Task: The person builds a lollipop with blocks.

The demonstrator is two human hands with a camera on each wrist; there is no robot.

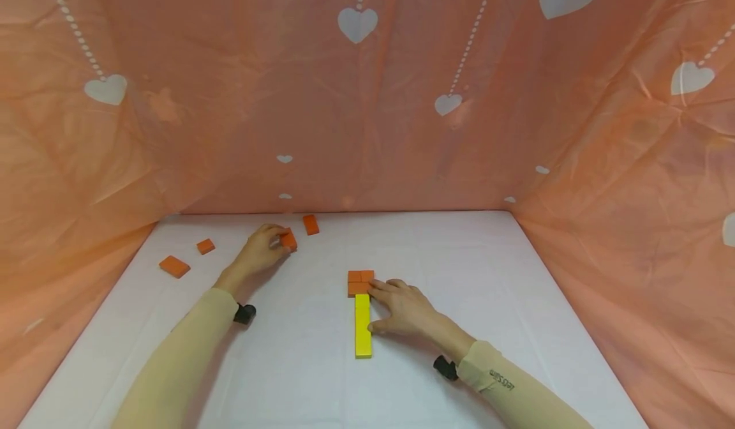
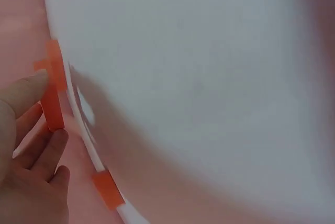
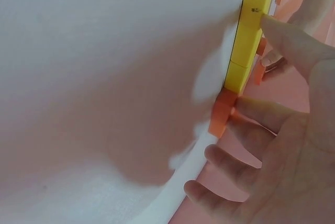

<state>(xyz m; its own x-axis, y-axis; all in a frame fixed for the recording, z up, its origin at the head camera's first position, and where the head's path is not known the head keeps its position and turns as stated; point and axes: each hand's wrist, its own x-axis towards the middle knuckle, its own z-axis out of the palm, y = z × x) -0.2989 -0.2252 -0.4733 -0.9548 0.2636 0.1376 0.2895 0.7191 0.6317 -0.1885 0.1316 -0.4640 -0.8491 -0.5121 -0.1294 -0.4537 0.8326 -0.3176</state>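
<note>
My left hand [image 1: 261, 248] pinches a small orange rectangular block [image 1: 289, 240] between thumb and fingers at the far left of the table; the left wrist view also shows this held block [image 2: 53, 111]. Near the table's middle, several orange blocks [image 1: 359, 288] lie fitted together in a flat patch. A yellow bar of blocks [image 1: 363, 336] runs from that patch towards me, and a joint line shows across it in the right wrist view. My right hand [image 1: 404, 309] lies along the right side, fingertips touching the orange patch and thumb against the yellow bar.
A single orange block [image 1: 311, 225] lies by the back edge, just right of the left hand. Further left are a small orange block [image 1: 205, 246] and a larger one [image 1: 175, 266]. Pink cloth with hearts [image 1: 367, 97] encloses the white table [image 1: 459, 256] at back and sides.
</note>
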